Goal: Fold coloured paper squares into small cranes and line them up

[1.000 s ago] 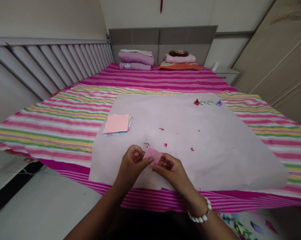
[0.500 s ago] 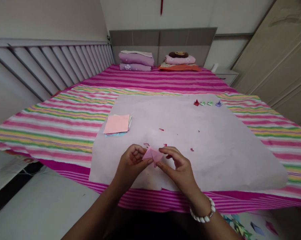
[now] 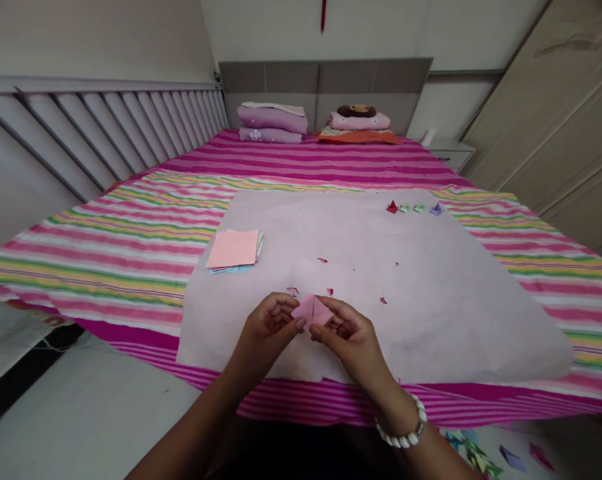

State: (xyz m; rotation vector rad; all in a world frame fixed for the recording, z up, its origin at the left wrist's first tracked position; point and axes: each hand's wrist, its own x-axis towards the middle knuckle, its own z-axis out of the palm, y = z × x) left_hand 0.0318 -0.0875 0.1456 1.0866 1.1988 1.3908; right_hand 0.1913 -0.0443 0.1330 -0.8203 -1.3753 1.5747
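Observation:
A small folded piece of pink origami paper [image 3: 311, 311] is held up over the front part of a large pale paper sheet [image 3: 461, 313]. My left hand [image 3: 268, 330] pinches its left side, thumb in front and fingers curled behind. On the opposite side my right hand [image 3: 348, 333] grips it between thumb and fingers, with a white bead bracelet [image 3: 405, 433] round the wrist. A crease runs down the middle of the folded paper. Its back is hidden by my fingers. Little red and pink paper scraps [image 3: 322, 260] lie on the sheet just beyond my hands.
A stack of square coloured paper [image 3: 233, 249], pink on top, rests at the sheet's left. Several small folded paper pieces [image 3: 405, 208] stand in a row at the far right. More folded pieces [image 3: 475, 453] lie below the bed's edge. Folded bedding [image 3: 272, 122] sits by the headboard.
The pink paper has shifted slightly right and turned between my hands. My right fingers, raised and spread before, have closed in against its right side.

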